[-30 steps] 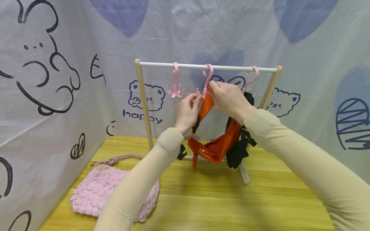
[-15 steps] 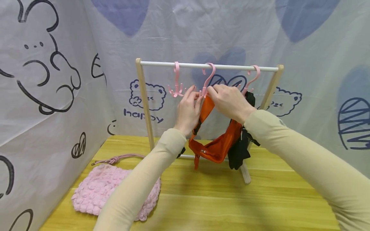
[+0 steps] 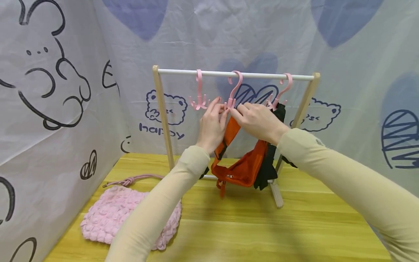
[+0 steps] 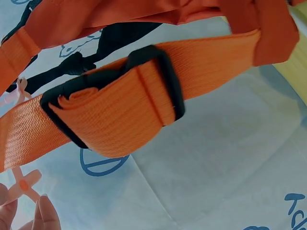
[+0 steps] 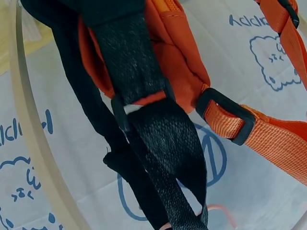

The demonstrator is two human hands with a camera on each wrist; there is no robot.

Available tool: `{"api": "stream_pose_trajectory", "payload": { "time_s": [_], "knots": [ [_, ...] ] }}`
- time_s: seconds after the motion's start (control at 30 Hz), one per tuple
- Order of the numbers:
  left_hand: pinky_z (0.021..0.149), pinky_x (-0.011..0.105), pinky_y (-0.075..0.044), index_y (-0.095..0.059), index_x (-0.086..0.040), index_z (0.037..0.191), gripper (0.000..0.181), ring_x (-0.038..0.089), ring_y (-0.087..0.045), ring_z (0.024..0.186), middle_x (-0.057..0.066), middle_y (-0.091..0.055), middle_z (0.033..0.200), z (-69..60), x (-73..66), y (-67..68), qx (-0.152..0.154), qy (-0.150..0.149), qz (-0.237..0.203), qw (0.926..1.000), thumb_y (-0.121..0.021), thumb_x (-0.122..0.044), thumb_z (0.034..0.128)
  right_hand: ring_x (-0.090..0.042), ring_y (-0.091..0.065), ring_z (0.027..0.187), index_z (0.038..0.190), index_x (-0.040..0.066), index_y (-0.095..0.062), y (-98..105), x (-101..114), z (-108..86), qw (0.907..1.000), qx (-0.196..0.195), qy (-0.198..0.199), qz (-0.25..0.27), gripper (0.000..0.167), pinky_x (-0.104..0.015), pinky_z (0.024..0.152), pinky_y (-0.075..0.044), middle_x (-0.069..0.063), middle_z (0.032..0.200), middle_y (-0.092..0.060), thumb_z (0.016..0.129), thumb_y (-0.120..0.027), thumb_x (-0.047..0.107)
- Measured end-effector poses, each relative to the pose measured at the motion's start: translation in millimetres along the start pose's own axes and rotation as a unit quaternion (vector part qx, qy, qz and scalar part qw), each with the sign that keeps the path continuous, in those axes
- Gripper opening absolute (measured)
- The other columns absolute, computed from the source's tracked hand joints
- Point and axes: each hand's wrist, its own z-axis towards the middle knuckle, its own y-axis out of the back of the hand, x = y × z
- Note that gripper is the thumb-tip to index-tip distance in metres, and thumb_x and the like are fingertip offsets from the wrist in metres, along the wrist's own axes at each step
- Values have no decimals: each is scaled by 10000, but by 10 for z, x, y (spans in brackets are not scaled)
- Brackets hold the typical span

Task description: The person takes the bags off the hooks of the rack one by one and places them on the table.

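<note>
In the head view, the left hand [image 3: 212, 125] pinches the lower prongs of the middle pink hook [image 3: 236, 87]; its fingertips flank the pink prongs [image 4: 23, 186] in the left wrist view. Just below that hook, the right hand [image 3: 260, 120] grips the top of the orange strap [image 3: 231, 130]. An orange bag [image 3: 243, 170] hangs from this strap, its black buckle [image 4: 177, 91] large in the left wrist view. Whether the strap lies over a prong is hidden by the fingers. Right of the bag, black straps and cloth [image 3: 269, 165] hang from the right pink hook [image 3: 285, 89].
A white rail [image 3: 176, 72] on wooden posts [image 3: 163, 120] carries the hooks; the left pink hook [image 3: 199, 89] holds nothing. On the wooden table [image 3: 229, 233], a puffy pink bag [image 3: 108, 214] with a knotted strap lies at the left, partly behind the left sleeve.
The right hand has moved slightly down and left with the strap top, below the middle hook's prongs. The left hand's fingers have stretched up beside the hook. The orange bag has swung slightly.
</note>
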Motion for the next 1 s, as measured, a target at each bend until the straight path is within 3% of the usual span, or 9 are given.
{"api": "stream_pose_trajectory", "payload": {
  "time_s": [0.17, 0.27, 0.33, 0.4, 0.47, 0.67, 0.77, 1.0],
  "knots": [
    [1005, 436, -548, -666, 7, 1151, 251, 318, -678, 1165, 183, -634, 1362, 22, 10, 4, 6, 113, -276, 9996, -546, -189, 1049, -254, -672, 688, 1112, -23, -610, -14, 56, -29, 10000, -49, -7, 77, 168, -336, 638, -601, -151, 828, -666, 950, -649, -3],
    [946, 387, -577, -661, 7, 1185, 257, 296, -710, 1079, 175, -707, 1226, 40, 26, 10, 55, 415, -660, 9969, -528, -171, 1056, -248, -675, 696, 1060, -18, -608, -17, 84, -45, 9998, -56, -37, 176, 112, -331, 646, -603, -150, 847, -674, 955, -642, -3],
    [906, 379, -585, -655, 8, 1214, 274, 294, -719, 1023, 179, -730, 1152, 50, 37, 17, 131, 751, -1044, 9916, -512, -171, 1063, -249, -685, 713, 1040, -16, -612, -16, 101, -56, 9996, -43, -40, 259, 88, -331, 662, -607, -151, 869, -686, 959, -639, 1],
    [906, 379, -585, -646, 18, 1231, 290, 294, -714, 1036, 187, -726, 1166, 65, 50, 22, 220, 1115, -1557, 9812, -491, -166, 1071, -251, -691, 722, 1015, -9, -610, -16, 114, -68, 9995, -20, -44, 326, 49, -330, 666, -608, -149, 877, -693, 969, -622, 1],
    [900, 376, -585, -632, 30, 1250, 306, 303, -706, 1049, 201, -717, 1179, 82, 59, 26, 306, 1513, -2118, 9651, -467, -163, 1079, -253, -692, 721, 995, -4, -604, -17, 124, -78, 9992, -33, -57, 396, 30, -331, 660, -607, -146, 874, -696, 968, -618, -3],
    [1000, 362, -560, -577, 36, 1337, 349, 339, -672, 1186, 232, -676, 1269, 133, 56, 25, 464, 2532, -3518, 9000, -430, -165, 1092, -242, -635, 641, 936, 8, -568, -15, 130, -114, 9990, -93, -106, 428, 63, -313, 569, -562, -127, 772, -633, 942, -601, -46],
    [1044, 383, -533, -575, 28, 1348, 360, 321, -678, 1179, 240, -668, 1282, 143, 41, 24, 560, 2793, -3881, 8765, -425, -178, 1095, -234, -617, 625, 915, 12, -557, -13, 131, -141, 9988, -109, -129, 469, 79, -302, 548, -539, -121, 745, -610, 932, -600, -52],
    [1112, 414, -481, -596, 18, 1336, 361, 121, -685, 945, 246, -651, 1322, 166, 23, -3, 753, 3348, -4539, 8223, -400, -174, 1101, -221, -608, 627, 914, 14, -562, 1, 153, -227, 9976, -225, -193, 627, 77, -288, 546, -523, -115, 742, -598, 931, -611, -43]
  ]
}}
